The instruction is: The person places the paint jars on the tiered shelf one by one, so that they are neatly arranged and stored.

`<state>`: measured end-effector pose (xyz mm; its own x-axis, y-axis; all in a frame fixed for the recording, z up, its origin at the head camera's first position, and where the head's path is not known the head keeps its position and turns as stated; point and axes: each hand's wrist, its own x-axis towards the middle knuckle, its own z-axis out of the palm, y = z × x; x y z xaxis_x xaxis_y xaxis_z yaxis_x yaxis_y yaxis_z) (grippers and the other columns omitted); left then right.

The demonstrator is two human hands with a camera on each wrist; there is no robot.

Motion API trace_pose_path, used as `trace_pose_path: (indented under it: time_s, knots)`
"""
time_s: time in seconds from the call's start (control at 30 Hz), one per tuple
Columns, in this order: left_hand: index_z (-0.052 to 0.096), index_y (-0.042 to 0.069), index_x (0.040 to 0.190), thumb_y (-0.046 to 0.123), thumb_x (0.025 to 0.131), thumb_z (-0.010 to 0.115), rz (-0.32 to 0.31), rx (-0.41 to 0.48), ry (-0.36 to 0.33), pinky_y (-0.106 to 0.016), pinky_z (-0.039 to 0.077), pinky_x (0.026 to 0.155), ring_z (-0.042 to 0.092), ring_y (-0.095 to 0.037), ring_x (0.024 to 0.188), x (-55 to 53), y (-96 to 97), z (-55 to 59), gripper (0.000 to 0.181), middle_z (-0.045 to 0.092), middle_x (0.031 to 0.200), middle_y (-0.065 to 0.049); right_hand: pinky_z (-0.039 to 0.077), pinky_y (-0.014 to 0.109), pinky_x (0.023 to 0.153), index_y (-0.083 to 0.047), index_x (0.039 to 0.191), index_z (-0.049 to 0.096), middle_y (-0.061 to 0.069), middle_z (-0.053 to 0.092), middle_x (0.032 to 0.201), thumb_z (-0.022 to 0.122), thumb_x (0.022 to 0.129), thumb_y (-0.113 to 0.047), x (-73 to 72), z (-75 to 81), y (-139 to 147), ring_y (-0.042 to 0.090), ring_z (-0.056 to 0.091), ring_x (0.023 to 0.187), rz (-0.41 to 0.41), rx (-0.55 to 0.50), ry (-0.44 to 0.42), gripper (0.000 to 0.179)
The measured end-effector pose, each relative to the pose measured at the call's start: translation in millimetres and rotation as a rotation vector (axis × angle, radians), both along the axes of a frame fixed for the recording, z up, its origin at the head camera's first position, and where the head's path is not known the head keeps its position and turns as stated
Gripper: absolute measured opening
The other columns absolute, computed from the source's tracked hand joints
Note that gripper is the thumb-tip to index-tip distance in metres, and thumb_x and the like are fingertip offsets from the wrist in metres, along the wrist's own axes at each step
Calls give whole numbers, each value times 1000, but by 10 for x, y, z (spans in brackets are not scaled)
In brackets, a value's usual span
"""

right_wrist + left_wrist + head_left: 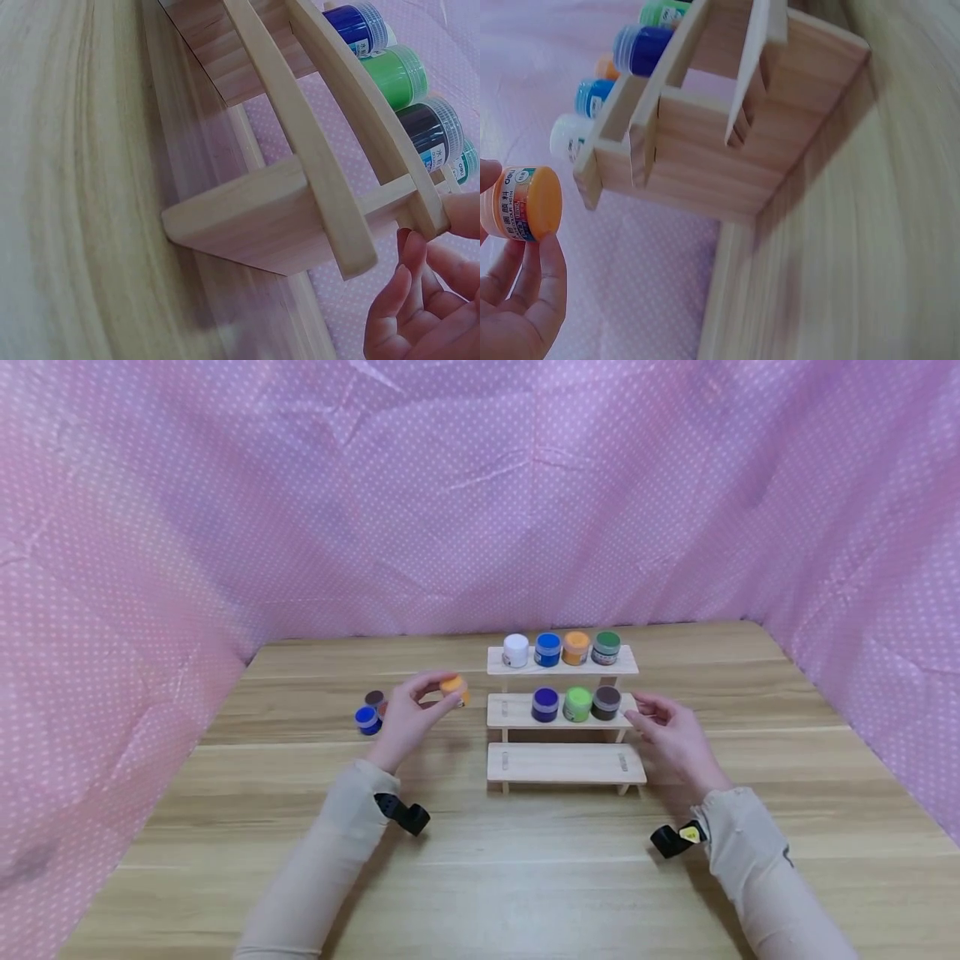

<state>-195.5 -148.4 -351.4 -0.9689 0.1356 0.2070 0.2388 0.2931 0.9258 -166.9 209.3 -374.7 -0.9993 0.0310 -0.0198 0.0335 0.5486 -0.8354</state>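
Observation:
Left of the wooden three-step rack (566, 764), my left hand (410, 714) pinches an orange paint jar (454, 690) between thumb and fingers, above the table. The left wrist view shows the printed label on that jar (525, 202), which is tipped on its side there. My right hand (675, 733) grips the right end of the rack's middle step, thumb on top and fingers beneath, as the right wrist view shows at the step end (431, 214). Closest to it on that step is a dark brown jar (606, 702), beside a light green jar (577, 704) and a purple jar (545, 704).
On the top step stand white (515, 651), blue (547, 649), orange (576, 648) and dark green (606, 648) jars. Behind my left hand, a blue jar (367, 720), a dark-lidded jar (374, 698) and a partly hidden reddish one sit on the table (480, 877). Pink dotted cloth (480, 527) surrounds the table.

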Motion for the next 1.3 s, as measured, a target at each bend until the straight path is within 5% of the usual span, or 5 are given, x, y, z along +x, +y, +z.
trace_pose_path:
  time_s: [0.47,0.8,1.3]
  knots:
    - [66,7,111,16,80,73,-17,99,45,-29,54,86,58,-18,108,-31,419,14,32,63,116,-7,49,12,71,-3,137,42,18,52,121,55,93,-34,1,-13,16,0,49,88,-4,-28,-12,56]
    - [67,14,109,21,81,72,-49,55,36,-28,54,84,56,-15,108,-2,590,-13,30,61,117,-1,54,21,72,-3,138,41,12,53,114,55,93,-33,-4,-10,8,-3,50,81,-10,-61,-23,55]
    - [66,12,110,17,80,72,-143,-13,59,-26,54,84,59,-18,103,-67,635,-101,31,62,113,-4,48,11,71,-3,137,42,14,52,117,56,93,-32,-30,-17,0,-5,48,85,-6,-59,-5,55]
